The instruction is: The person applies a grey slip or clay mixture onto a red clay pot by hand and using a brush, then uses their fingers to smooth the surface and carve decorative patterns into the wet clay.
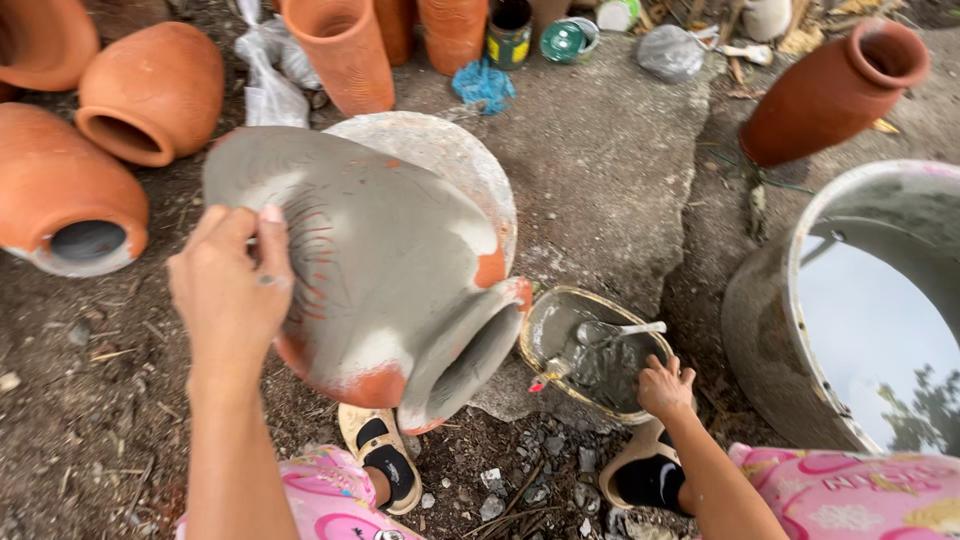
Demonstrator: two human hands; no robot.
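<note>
Resting tilted on a stone slab [600, 170], the grey-coated pot [380, 270] was steadied by the left hand [232, 285], fingers spread flat; the right hand [665, 388] gripped the bowl [560, 310] rim.

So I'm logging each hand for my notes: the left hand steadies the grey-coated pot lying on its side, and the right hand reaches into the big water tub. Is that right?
Not quite. In the head view the left hand does steady the grey-coated pot, but the right hand is at the small bowl of grey slurry, not in the big water tub.
</note>
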